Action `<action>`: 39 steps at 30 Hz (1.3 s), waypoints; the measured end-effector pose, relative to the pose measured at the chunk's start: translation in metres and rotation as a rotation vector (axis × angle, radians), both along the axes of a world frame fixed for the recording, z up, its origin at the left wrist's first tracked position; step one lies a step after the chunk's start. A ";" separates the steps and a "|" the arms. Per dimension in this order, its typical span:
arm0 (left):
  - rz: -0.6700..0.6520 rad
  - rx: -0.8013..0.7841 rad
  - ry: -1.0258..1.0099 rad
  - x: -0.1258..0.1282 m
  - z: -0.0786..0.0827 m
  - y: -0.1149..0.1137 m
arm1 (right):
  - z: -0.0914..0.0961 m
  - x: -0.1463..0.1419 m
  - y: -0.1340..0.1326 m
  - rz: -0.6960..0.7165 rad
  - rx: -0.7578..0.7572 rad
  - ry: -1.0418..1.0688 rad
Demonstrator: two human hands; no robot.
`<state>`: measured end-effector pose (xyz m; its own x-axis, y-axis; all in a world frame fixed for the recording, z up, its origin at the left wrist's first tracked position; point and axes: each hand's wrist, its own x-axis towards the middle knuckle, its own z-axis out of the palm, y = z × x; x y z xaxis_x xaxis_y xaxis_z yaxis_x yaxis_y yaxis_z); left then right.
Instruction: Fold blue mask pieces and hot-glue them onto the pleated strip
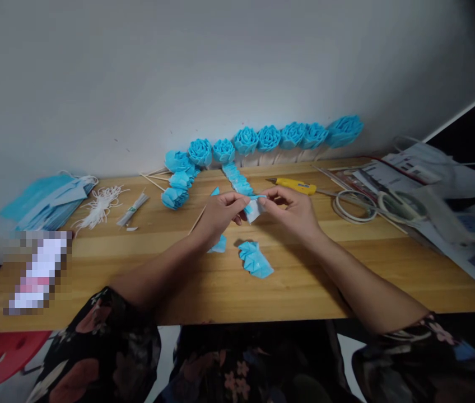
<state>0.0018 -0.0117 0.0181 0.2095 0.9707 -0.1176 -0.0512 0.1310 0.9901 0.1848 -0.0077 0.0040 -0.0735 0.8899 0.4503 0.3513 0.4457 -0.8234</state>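
Observation:
My left hand point(219, 214) and my right hand point(294, 211) meet over the middle of the wooden table point(145, 268), both pinching one small folded piece of blue and white mask fabric point(254, 208) between the fingertips. A thin wooden stick point(198, 221) lies just under my left hand. A pile of folded blue pieces point(256, 259) rests on the table below my hands, with a smaller blue scrap point(220, 245) beside it. More folded blue pieces point(237, 179) lie in a strip behind my hands.
Several finished blue fabric roses point(269, 137) line the wall. A stack of blue face masks point(46, 201), loose white ear loops point(99, 206) and a bundle of white strips point(133, 209) sit at left. A yellow cutter point(295, 186), tape rolls point(352, 208), scissors point(401, 206) and papers point(451, 218) lie at right.

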 end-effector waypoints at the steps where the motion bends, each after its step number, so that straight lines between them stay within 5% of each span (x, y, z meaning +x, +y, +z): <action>1: -0.003 -0.003 -0.002 0.000 -0.001 0.000 | -0.001 0.000 0.000 0.000 0.007 0.001; 13: -0.036 -0.162 -0.103 0.000 -0.001 0.002 | 0.003 0.004 -0.004 -0.056 0.423 -0.297; 25: -0.007 -0.158 -0.118 -0.001 -0.002 0.003 | 0.004 0.001 -0.002 0.015 -0.066 0.030; 39: -0.011 -0.188 -0.101 0.000 -0.001 0.004 | -0.004 0.003 0.000 -0.012 0.159 -0.082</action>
<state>0.0015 -0.0080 0.0174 0.2398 0.9313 -0.2740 -0.1465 0.3137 0.9382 0.1878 -0.0077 0.0005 -0.1054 0.8089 0.5784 0.4203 0.5634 -0.7113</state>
